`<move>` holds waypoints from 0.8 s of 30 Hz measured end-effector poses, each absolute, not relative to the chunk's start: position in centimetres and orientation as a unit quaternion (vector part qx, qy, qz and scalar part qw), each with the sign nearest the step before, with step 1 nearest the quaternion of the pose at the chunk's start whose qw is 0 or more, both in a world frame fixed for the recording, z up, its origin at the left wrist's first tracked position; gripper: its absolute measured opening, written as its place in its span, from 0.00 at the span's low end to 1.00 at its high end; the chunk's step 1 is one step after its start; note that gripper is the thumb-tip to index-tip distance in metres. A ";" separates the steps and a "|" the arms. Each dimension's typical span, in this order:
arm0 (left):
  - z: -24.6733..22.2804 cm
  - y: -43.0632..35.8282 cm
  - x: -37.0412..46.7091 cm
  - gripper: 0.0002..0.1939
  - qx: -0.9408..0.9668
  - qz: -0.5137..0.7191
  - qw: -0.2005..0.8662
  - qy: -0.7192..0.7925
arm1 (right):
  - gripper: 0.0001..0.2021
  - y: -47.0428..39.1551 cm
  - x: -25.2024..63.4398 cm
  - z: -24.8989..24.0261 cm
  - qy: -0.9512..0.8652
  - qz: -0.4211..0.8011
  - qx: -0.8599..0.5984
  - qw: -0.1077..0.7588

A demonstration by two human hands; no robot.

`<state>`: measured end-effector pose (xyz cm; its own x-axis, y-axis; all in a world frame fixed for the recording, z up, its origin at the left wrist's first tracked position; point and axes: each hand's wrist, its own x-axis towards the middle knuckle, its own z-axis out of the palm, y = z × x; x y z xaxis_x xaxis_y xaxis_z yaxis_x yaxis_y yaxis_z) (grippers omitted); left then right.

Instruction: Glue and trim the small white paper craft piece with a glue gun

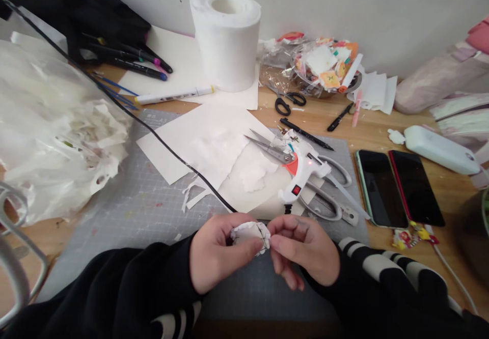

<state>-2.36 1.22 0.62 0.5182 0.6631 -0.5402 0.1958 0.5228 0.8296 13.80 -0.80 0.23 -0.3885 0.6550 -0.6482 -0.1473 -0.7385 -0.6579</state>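
Observation:
A small white paper piece (244, 233) with dark lines and a ragged rim is in my left hand (223, 252), the thumb lying across its face. My right hand (301, 247) pinches at the piece's right edge with thumb and index finger; its other fingers curl below. Both hands are above the grey cutting mat (126, 212). Beyond them lie white paper sheets (191, 130) and torn scraps. A white glue gun (301, 171) with a lit red switch rests on large grey-handled scissors (336, 168).
A black cable (171, 148) crosses the mat towards my hands. Left is a plastic bag (61, 140) of scraps. Behind stand a paper roll (227, 44) and a scrap-filled bowl (328, 69). Two phones (382, 189) lie right, near a white device (441, 148).

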 end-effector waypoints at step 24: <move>0.5 1.2 -2.4 0.08 0.476 0.157 0.736 0.456 | 0.11 -0.7 13.8 0.2 -0.263 0.791 -0.496 0.242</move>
